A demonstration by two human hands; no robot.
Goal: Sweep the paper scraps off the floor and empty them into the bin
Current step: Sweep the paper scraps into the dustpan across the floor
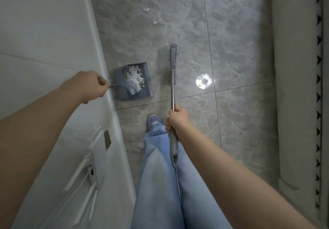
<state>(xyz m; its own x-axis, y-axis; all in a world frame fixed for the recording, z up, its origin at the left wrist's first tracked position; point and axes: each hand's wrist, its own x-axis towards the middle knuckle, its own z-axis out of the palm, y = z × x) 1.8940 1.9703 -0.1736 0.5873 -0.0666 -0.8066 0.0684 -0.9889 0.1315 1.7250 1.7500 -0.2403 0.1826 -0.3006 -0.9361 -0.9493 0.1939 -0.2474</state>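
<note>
A grey dustpan [147, 93] lies on the tiled floor beside the white wall, with a heap of white paper scraps [135, 79] in it. My left hand [89, 84] grips the top of the dustpan's thin handle, fingers curled. My right hand [176, 117] holds the metal shaft of a grey broom [172, 63], whose head rests on the floor just right of the dustpan. A few small scraps [156, 22] still lie on the tiles farther ahead. No bin is in view.
A white door or wall panel [53, 50] with a latch plate runs along the left. A pale rug [299, 86] with a dark triangle border lines the right edge. My jeans leg and shoe [154, 121] stand behind the dustpan. A lamp glare spot [203, 82] shines on the tiles.
</note>
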